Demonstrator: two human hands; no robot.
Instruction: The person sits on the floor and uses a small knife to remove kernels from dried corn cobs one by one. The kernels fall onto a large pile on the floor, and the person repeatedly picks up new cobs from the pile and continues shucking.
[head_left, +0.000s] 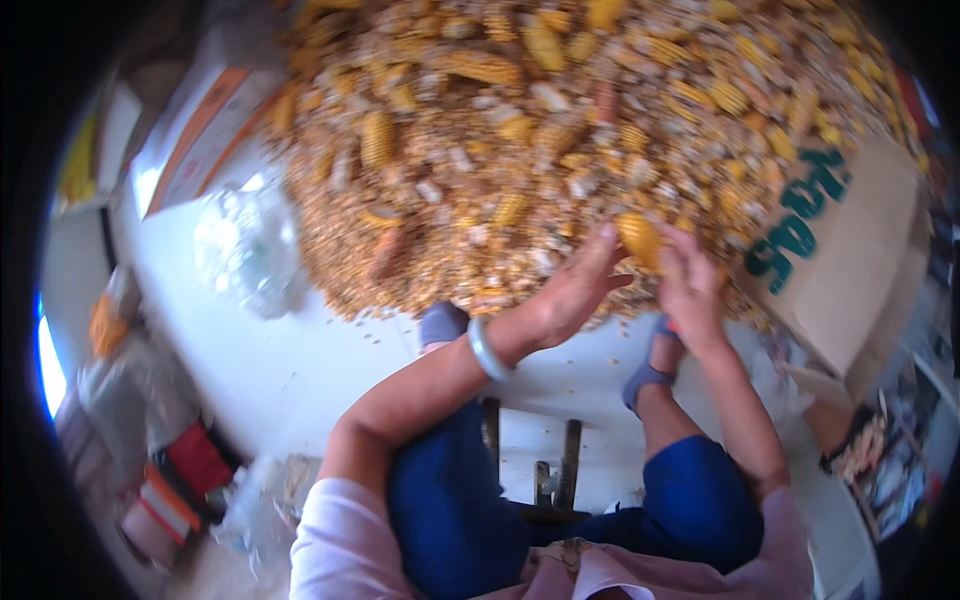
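Note:
A yellow corn ear (639, 238) is held between my two hands, over the near edge of a heap of corn. My left hand (581, 289) comes from the left, its fingertips at the ear's left side and its thumb apart below. On the wrist is a pale bangle (487, 350). My right hand (694, 281) grips the ear's right side with bent fingers, slightly blurred. Loose corn kernels (352, 259) spread under and around the hands, mixed with whole ears (480, 67) and pale bare cobs (430, 191). A reddish cob (388, 253) lies left of my hands.
A cardboard box (862, 247) with green writing borders the heap at right. To the left are a clear plastic bag (251, 244) and a white-and-orange carton (202, 135). Wooden stool legs (568, 461) show between my knees on the pale floor (300, 390). Bags (142, 375) lie at far left.

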